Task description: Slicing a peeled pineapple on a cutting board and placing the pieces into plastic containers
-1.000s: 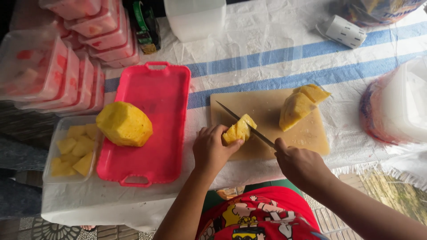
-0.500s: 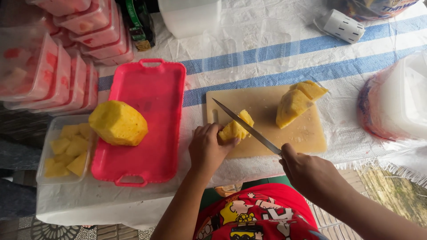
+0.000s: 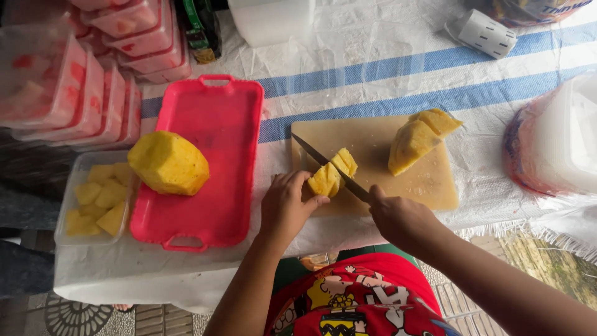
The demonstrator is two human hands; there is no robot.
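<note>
My left hand (image 3: 287,205) grips a yellow pineapple piece (image 3: 333,172) on the wooden cutting board (image 3: 373,149). In my right hand (image 3: 401,218) is a knife (image 3: 326,165), its blade sunk through that piece so a slice stands off to the right. Two larger pineapple wedges (image 3: 420,138) lie at the board's far right. A peeled pineapple half (image 3: 168,163) rests on the pink tray (image 3: 211,162) left of the board.
A clear tub of pineapple chunks (image 3: 96,199) sits left of the tray. Stacked lidded tubs of red fruit (image 3: 74,81) fill the far left. A bag of stacked plastic containers (image 3: 553,143) stands at the right. A white container (image 3: 270,18) stands at the back.
The knife has come down from above the pineapple piece and now cuts through it. My left hand keeps holding the piece.
</note>
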